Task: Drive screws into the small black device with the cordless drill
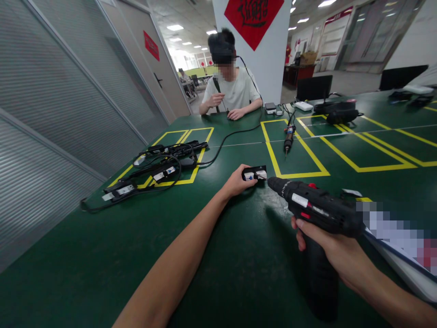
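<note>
My right hand is wrapped round the handle of a black cordless drill, which points left. The drill's tip reaches the right end of a small black box with white parts inside; whether the bit touches it I cannot tell. Holding that box on the table from its left side is my left hand, thumb in front and fingers behind. The box's exact kind does not show.
Black adapters and cables lie at the left inside yellow tape. A slim electric screwdriver rests beyond the drill. Across the green table sits a person with a thin tool. Papers lie at the right.
</note>
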Action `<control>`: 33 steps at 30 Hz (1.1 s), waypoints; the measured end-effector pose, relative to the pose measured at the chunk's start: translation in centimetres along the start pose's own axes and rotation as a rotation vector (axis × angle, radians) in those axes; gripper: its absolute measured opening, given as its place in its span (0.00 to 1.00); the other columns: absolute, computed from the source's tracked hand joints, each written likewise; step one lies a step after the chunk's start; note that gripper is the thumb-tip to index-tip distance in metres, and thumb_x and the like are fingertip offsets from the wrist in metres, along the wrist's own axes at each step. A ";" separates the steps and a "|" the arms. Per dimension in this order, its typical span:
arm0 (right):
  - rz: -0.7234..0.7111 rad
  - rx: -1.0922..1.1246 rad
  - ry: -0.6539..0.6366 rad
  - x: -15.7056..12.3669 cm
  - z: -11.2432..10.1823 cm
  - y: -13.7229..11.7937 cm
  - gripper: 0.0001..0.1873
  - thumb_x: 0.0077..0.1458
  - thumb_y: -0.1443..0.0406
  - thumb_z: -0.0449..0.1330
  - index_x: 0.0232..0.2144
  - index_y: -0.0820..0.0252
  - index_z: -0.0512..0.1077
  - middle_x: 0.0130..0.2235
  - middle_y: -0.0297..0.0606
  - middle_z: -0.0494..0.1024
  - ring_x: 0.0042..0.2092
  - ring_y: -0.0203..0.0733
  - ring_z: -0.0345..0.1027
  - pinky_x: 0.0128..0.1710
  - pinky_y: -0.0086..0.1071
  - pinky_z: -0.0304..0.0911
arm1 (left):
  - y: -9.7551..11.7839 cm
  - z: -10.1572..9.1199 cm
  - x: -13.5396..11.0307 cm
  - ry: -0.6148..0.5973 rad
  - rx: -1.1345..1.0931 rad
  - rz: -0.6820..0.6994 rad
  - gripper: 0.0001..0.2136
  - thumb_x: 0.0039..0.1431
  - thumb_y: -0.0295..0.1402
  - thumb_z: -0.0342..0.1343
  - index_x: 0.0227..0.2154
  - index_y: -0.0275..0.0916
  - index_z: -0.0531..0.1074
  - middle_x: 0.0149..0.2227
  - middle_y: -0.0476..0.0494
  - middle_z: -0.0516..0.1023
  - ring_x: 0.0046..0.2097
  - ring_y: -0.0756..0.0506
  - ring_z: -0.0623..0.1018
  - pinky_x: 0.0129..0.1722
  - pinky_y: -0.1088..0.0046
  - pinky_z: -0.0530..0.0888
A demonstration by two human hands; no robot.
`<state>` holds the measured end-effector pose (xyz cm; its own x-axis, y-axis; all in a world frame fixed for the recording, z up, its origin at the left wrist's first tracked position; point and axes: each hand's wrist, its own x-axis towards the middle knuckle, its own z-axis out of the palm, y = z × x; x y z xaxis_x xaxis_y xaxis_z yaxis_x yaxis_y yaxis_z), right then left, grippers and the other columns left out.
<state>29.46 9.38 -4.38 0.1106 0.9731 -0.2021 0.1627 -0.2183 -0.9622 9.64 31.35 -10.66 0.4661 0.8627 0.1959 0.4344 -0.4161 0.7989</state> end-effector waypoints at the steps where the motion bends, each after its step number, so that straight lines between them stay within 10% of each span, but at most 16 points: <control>1: 0.002 0.001 0.003 0.0 0.0 0.0 0.15 0.54 0.55 0.56 0.31 0.59 0.76 0.24 0.36 0.75 0.33 0.46 0.68 0.39 0.38 0.59 | 0.0 0.0 0.0 0.000 0.001 0.003 0.24 0.46 0.39 0.59 0.46 0.37 0.63 0.37 0.45 0.73 0.35 0.49 0.73 0.35 0.73 0.70; 33: 0.015 0.037 -0.047 0.1 -0.2 0.1 0.15 0.55 0.55 0.56 0.32 0.59 0.76 0.26 0.35 0.74 0.34 0.43 0.67 0.35 0.34 0.58 | 0.1 -0.1 -0.1 -0.017 -0.016 0.006 0.24 0.46 0.40 0.58 0.46 0.37 0.63 0.38 0.46 0.72 0.35 0.50 0.72 0.35 0.74 0.70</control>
<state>29.66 9.48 -4.46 0.0667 0.9724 -0.2236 0.1253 -0.2305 -0.9650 9.61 31.25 -10.52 0.4817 0.8551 0.1916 0.4192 -0.4169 0.8065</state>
